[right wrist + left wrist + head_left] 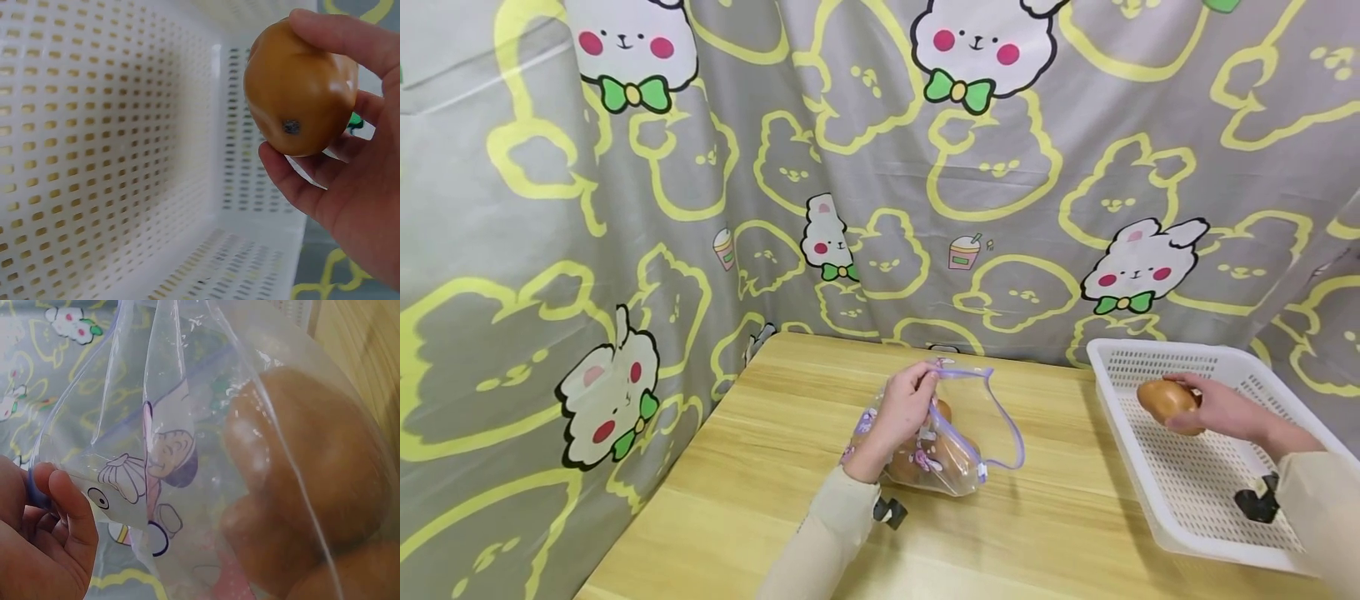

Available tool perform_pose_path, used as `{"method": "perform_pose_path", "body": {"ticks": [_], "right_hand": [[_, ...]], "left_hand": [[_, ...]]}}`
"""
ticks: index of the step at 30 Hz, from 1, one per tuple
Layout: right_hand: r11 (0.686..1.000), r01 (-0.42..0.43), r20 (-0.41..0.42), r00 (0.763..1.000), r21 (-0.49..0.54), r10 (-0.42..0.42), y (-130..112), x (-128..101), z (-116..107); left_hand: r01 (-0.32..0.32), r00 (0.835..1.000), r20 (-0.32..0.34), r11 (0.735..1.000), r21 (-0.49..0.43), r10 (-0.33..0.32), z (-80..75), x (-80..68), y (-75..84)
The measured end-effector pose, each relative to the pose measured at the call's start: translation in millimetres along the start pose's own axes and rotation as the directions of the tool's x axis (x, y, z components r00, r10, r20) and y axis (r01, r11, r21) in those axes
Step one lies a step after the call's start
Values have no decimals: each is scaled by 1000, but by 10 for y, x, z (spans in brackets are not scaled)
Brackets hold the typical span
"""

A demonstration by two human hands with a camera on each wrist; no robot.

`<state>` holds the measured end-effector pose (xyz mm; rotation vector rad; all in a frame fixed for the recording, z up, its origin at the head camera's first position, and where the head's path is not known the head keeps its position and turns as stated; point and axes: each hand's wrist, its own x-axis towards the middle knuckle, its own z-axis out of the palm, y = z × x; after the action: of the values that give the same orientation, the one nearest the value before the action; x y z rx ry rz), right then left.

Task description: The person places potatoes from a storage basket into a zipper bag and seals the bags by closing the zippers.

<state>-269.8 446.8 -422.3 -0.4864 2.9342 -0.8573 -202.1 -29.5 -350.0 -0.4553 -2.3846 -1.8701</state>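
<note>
A clear zip bag [951, 442] with a purple rim and cartoon prints lies on the wooden table [760, 467], with brown potatoes [306, 481] inside it. My left hand [906, 404] pinches the bag's rim [44, 487] and holds the mouth up. My right hand [1213, 408] grips another brown potato [1165, 400] over the white perforated basket [1195, 500] at the right. In the right wrist view the potato [300, 94] sits between thumb and fingers above the basket's floor [94, 156].
A grey curtain [880, 183] printed with yellow and white rabbits hangs close behind and to the left of the table. The basket stands at the table's right edge.
</note>
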Motion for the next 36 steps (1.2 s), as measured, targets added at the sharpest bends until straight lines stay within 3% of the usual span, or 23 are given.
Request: {"method": "perform_pose_path", "body": {"ticks": [10, 17, 21, 25, 30, 33, 36], "right_hand": [[987, 134, -84, 986, -86, -141, -435, -71, -104], [945, 284, -150, 939, -162, -308, -810, -94, -77], [919, 338, -157, 915, -203, -371, -976, -113, -30], [912, 349, -152, 911, -215, -384, -1117, -140, 21], [915, 353, -139, 913, -195, -383, -1291, -157, 111], [902, 386, -141, 899, -194, -415, -1384, -165, 176], [871, 431, -155, 868, -237, -472, -1469, -169, 238]], "left_hand": [[-6, 1000, 1, 1000, -3, 6, 15, -1, -3], [-8, 1000, -11, 1000, 1, 8, 32, 17, -46], [-11, 1000, -17, 1000, 10, 11, 66, 104, -234], [-17, 999, -28, 1000, 16, 17, 104, 178, -412], [-17, 999, -35, 1000, 26, 18, 107, 193, -454], [-23, 999, -34, 999, 35, 24, 105, 191, -453], [-30, 999, -33, 999, 36, 32, 107, 190, -452]]}}
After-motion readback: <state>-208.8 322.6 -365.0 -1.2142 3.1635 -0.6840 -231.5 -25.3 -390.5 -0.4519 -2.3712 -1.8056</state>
